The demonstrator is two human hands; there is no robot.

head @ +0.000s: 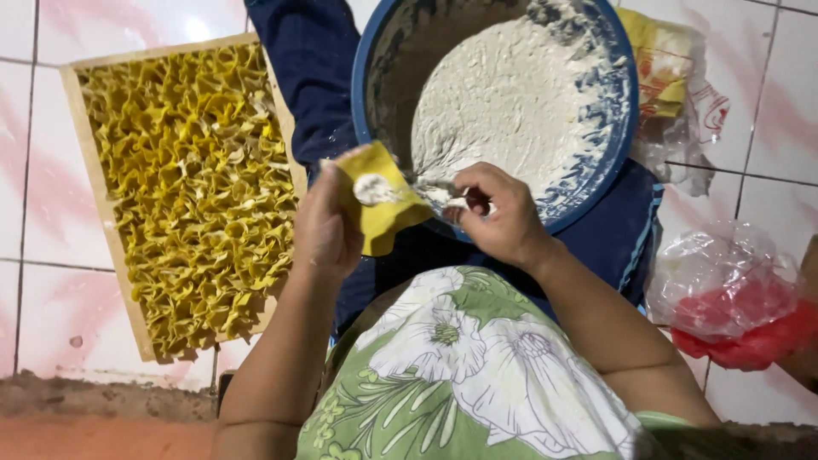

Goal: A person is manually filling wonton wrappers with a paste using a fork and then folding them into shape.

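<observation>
Hands: left hand (328, 228) is cupped, fingers curled partway, and supports a yellow wrapper (379, 207) lying across fingers and palm. A small dab of white filling (373, 188) sits near the wrapper's ctr. Right hand (503, 213) is closed in a pinch grip on a small utensil (447, 198); utensil type can't be told, as fingers cover most of it. Its tip, coated w/ white paste, sits just right of the wrapper, at the bowl's near rim.

Blue bowl (626, 128): directly beyond both hands, resting on the person's lap (dark blue trousers). Contains a mound of white filling paste (511, 94), approx. half the interior.

Wooden tray (85, 170): left of the left hand, on the tiled floor. Packed w/ folded yellow dumplings (192, 196), touching one another.

Right of the right hand: clear plastic bag w/ red contents (733, 302), well apart. Beyond the bowl's right edge: yellow packet in clear plastic (669, 77).
</observation>
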